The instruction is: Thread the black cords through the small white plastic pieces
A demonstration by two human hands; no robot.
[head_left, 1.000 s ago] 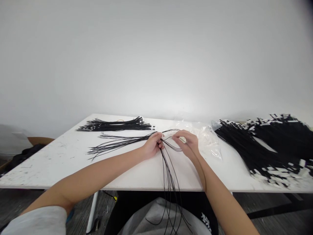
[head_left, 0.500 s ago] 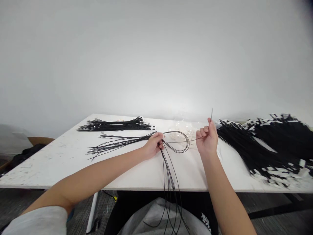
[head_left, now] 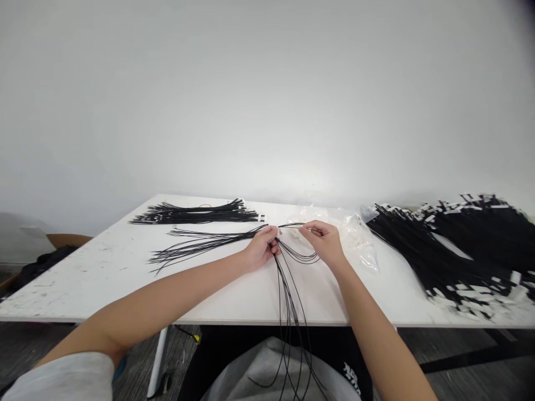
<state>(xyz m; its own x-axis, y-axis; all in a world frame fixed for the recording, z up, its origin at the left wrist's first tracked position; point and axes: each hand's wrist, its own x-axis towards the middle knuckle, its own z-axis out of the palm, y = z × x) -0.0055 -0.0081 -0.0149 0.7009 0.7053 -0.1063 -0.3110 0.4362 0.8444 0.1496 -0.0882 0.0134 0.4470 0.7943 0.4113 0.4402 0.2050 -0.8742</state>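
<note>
Left hand (head_left: 264, 248) clasps black wires (head_left: 225, 238); right hand (head_left: 318, 238) pinches loop's (head_left: 301, 258) far side — slack left grip risks unravelling.

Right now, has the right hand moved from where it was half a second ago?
Yes. The right hand has moved left, farther from the black pile on the right.

Left hand (head_left: 263, 249) grips thin black wires (head_left: 234, 238) (some dangle); right hand (head_left: 321, 239) pinches their loop.
</note>
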